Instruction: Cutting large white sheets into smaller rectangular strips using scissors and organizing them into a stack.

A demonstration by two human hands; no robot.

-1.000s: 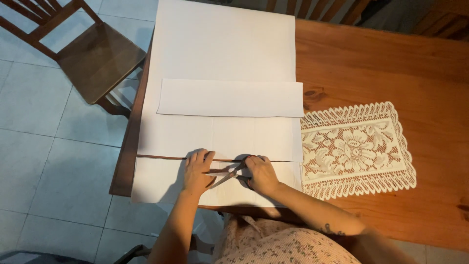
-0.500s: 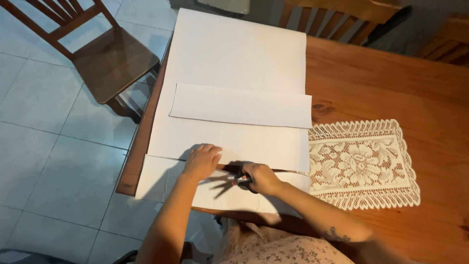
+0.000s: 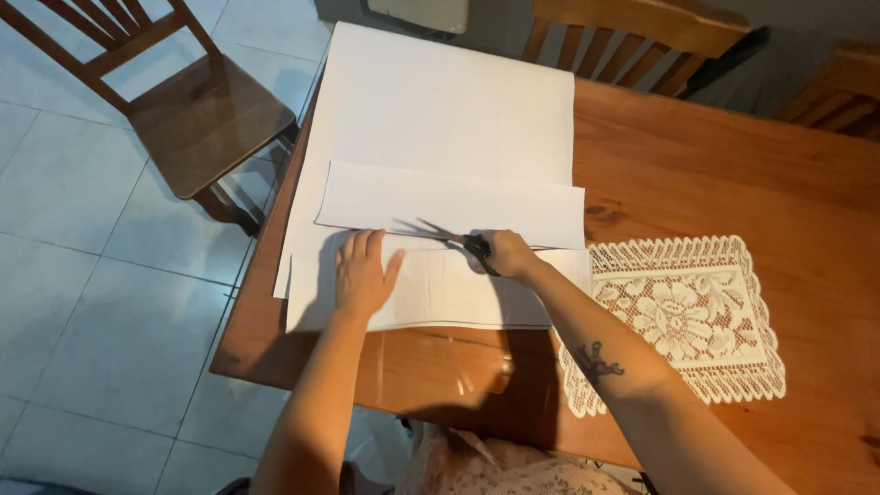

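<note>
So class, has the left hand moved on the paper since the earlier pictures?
Cannot tell: the camera shifted. The left hand lies flat on the near white strip, left of the scissors, much as before.

The right hand (image 3: 510, 253) covers the handles of the scissors (image 3: 446, 236), so the grip inside the loops cannot be seen. The left hand (image 3: 364, 274) hides the white paper strip (image 3: 458, 291) beneath its palm. The top edge cuts off the big white sheet (image 3: 445, 105), and the wooden chair (image 3: 165, 96) loses its back there. The lace doily (image 3: 683, 316) is partly hidden under the right forearm.
</note>
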